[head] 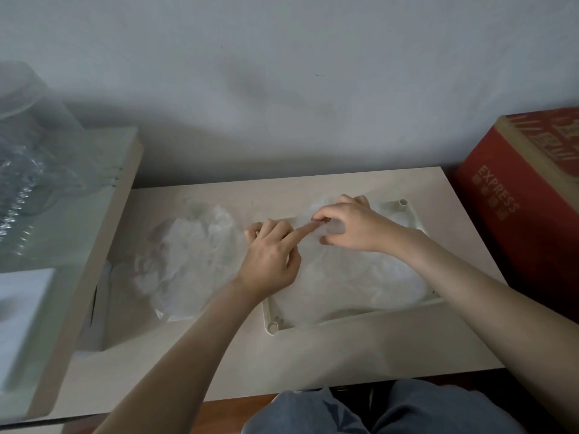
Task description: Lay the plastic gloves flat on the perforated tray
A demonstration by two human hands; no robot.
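A cream perforated tray [410, 214] lies on the low table, right of centre. Thin clear plastic gloves [351, 277] cover most of its surface. My left hand [269, 255] rests on the tray's left end, index finger stretched out and pressing the plastic near the far edge. My right hand [347, 227] is at the tray's far side, its fingertips pinching the same glove film right by the left index finger. A loose heap of crumpled plastic gloves [188, 258] sits on the table to the left of the tray.
A red cardboard box [526, 195] marked EXPRESS stands at the right. A taller beige surface [103, 214] with a clear plastic container [34, 136] borders the table on the left. The wall is close behind. My knees [391, 411] are at the table's front edge.
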